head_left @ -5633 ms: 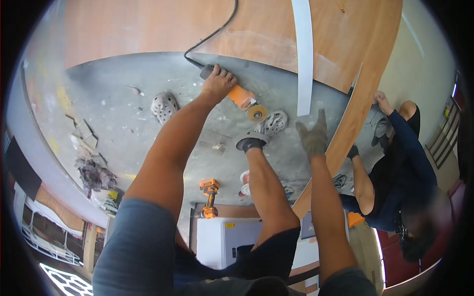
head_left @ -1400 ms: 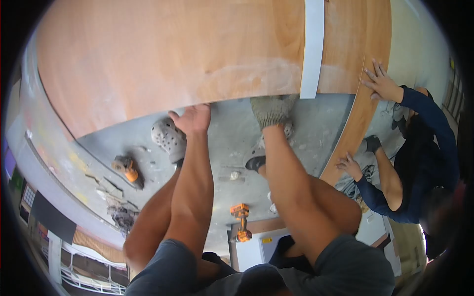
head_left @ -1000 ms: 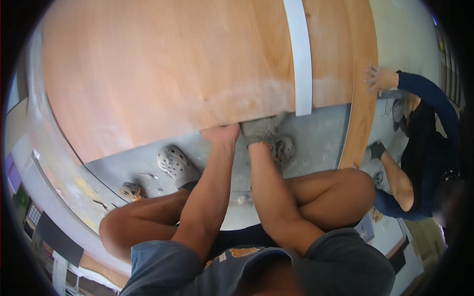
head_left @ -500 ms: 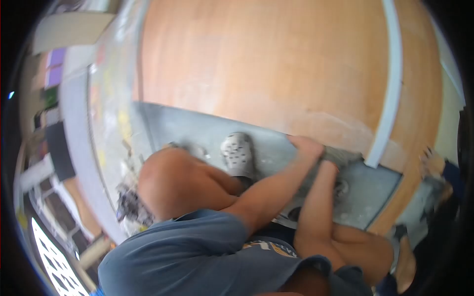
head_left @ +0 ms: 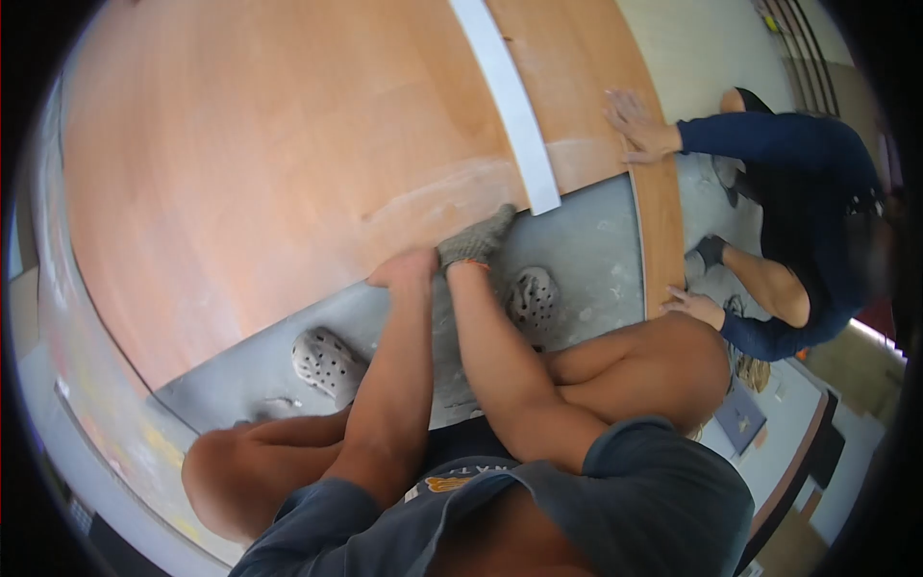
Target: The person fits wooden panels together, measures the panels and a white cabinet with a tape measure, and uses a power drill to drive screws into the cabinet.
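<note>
A large wooden panel (head_left: pixel 288 163) spreads across the far side over the grey floor. At its near edge is my bare left hand (head_left: pixel 406 267), closed on the rim with its fingers mostly hidden. Right beside it, my right hand (head_left: pixel 476 240) in a grey knit glove grips the same edge. A white strip (head_left: pixel 510 106) lies across the panel, its near end just right of the glove.
At right a co-worker in dark sleeves rests one hand (head_left: pixel 644 130) on the panel and another (head_left: pixel 697 306) on a narrow wooden strip (head_left: pixel 661 231). My grey clogs (head_left: pixel 327 363) stand beneath my arms. A dark flat square (head_left: pixel 740 420) lies at lower right.
My view has swung right, bringing the co-worker fully into sight. Both my hands stay at the panel's edge. The co-worker's hand now lies on the panel.
</note>
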Available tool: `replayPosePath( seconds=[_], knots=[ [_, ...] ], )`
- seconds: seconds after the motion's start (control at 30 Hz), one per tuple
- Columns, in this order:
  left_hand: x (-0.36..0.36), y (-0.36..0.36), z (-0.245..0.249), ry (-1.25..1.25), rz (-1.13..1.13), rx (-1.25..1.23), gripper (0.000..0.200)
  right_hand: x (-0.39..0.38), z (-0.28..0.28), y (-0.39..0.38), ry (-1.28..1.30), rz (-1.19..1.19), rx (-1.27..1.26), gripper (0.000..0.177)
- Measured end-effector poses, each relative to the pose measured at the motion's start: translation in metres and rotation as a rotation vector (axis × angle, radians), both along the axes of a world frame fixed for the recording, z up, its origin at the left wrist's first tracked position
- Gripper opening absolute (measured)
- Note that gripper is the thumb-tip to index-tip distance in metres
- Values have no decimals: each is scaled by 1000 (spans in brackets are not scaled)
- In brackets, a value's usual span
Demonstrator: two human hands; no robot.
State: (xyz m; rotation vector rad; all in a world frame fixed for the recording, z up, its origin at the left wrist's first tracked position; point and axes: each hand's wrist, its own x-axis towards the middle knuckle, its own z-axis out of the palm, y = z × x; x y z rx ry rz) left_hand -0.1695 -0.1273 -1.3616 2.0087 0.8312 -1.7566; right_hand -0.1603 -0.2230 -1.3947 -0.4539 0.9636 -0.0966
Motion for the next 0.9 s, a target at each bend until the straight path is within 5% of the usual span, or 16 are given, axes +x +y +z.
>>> replayPosePath(
  seconds=[0.07, 0.17, 0.63, 0.83, 0.9],
  knots=[
    [-1, -2, 0, 24, -91, 23, 58, 1, -1, 4, 91, -13, -29, 62],
    [3, -4, 0, 56, -160, 28, 55, -3, -15, -2, -110, -46, -6, 51],
    [30, 2, 15, 269, -151, -118, 70, 14, 0, 0, 361, -191, -92, 63],
    [22, 12, 25, 180, -62, -161, 75, -30, -78, -5, 136, -4, -58, 63],
    [15, 16, 25, 145, -18, -168, 74, -21, -27, 9, 207, 49, -4, 60]
  ],
)
